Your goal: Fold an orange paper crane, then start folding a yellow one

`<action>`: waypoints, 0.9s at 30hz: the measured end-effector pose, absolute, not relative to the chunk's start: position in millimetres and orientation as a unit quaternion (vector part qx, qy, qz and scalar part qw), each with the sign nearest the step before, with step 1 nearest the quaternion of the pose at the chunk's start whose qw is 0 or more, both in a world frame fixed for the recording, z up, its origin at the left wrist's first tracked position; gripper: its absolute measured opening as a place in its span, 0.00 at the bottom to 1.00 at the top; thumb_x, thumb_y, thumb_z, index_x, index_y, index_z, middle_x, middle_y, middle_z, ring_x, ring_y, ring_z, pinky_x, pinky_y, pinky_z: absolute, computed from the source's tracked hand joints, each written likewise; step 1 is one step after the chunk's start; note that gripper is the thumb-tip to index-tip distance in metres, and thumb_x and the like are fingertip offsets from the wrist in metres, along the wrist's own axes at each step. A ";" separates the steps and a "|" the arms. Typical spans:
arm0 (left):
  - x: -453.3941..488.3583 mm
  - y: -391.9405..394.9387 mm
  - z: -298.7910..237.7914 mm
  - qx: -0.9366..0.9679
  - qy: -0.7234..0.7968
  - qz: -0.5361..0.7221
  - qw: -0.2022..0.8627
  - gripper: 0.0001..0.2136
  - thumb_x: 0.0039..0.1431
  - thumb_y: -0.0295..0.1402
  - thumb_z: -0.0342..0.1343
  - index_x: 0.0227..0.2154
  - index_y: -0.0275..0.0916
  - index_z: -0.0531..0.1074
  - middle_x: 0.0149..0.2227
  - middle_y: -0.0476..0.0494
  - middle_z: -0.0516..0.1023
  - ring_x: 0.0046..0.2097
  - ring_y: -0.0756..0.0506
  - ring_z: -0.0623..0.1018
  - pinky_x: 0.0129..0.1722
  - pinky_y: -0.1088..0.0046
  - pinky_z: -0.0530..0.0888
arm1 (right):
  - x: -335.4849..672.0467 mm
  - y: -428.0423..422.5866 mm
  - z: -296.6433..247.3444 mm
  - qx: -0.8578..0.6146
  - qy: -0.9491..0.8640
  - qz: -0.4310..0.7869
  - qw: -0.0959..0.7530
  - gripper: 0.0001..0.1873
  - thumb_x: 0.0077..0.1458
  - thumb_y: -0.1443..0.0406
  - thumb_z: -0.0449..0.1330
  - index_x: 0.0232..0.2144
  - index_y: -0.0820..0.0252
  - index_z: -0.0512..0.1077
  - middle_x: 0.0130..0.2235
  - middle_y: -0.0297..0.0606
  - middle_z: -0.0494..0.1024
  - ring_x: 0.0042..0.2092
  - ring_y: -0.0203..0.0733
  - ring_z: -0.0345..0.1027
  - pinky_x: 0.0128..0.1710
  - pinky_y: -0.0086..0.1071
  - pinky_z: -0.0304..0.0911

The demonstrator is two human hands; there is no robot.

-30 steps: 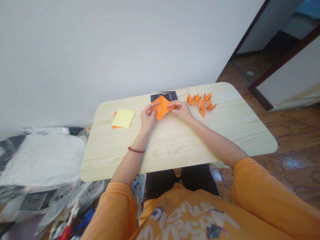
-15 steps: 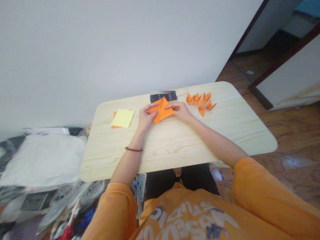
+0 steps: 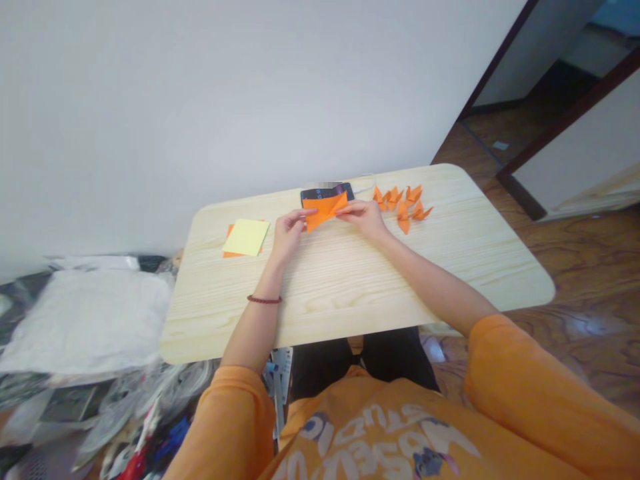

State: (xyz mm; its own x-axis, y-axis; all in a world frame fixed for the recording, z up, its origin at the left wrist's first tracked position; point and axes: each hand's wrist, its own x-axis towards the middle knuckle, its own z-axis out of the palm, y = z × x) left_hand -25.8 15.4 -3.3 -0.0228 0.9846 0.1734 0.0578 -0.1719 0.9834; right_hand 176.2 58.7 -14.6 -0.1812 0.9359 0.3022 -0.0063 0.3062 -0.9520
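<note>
Both my hands pinch a folded orange origami paper (image 3: 325,209) from its two sides, just above the light wooden table (image 3: 350,293). My left hand (image 3: 289,235) holds the paper's left end, and my right hand (image 3: 364,219) holds its right end. The paper now forms a flattened strip that partly covers a black smartphone (image 3: 327,193). Right of my right hand stands a small group of orange origami cranes (image 3: 403,210). Left of my left hand, a yellow sticky-note pad (image 3: 246,237) lies on orange paper squares (image 3: 229,244).
A white cable (image 3: 367,177) runs along the table's far side, which meets a white wall. Beyond the right edge lies a wooden floor and a doorway. Plastic bags and a white cloth (image 3: 85,323) are heaped left of the table.
The orange paper has gone from a wide kite shape to a narrower, flatter strip. My hands have drawn it toward the phone, and my left hand has moved slightly up the table.
</note>
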 end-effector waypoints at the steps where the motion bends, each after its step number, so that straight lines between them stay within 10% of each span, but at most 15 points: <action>1: -26.3 14.7 -2.6 0.559 0.466 0.528 0.438 0.14 0.47 0.29 0.55 0.38 0.41 0.79 0.45 0.43 0.80 0.47 0.42 0.78 0.44 0.66 0.76 | 176.2 59.0 -14.1 -0.378 -0.614 0.457 0.521 0.12 0.36 0.54 0.71 0.22 0.54 0.80 0.32 0.39 0.81 0.38 0.45 0.75 0.43 0.40 0.69; 17: -32.2 16.9 -8.6 0.733 0.467 0.439 0.227 0.13 0.52 0.21 0.55 0.37 0.40 0.80 0.39 0.44 0.78 0.40 0.49 0.77 0.35 0.75 0.76 | 176.4 58.3 -19.6 -0.384 -0.653 0.419 0.501 0.07 0.39 0.61 0.69 0.23 0.58 0.80 0.34 0.40 0.82 0.38 0.45 0.75 0.38 0.36 0.70; 27: -31.8 18.5 -14.9 0.738 0.447 0.461 0.208 0.07 0.53 0.36 0.62 0.32 0.39 0.80 0.38 0.42 0.79 0.38 0.48 0.78 0.36 0.73 0.77 | 175.9 64.6 -24.9 -0.382 -0.607 0.461 0.523 0.12 0.35 0.60 0.71 0.25 0.60 0.80 0.32 0.39 0.81 0.34 0.42 0.74 0.38 0.36 0.70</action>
State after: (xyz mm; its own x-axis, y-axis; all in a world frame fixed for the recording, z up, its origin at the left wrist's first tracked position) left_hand -31.8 18.5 -14.9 0.1750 0.8521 0.4932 0.4681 -0.5127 0.7198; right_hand 175.9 64.6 -24.9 -0.1620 0.9455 0.2825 -0.0183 0.2834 -0.9588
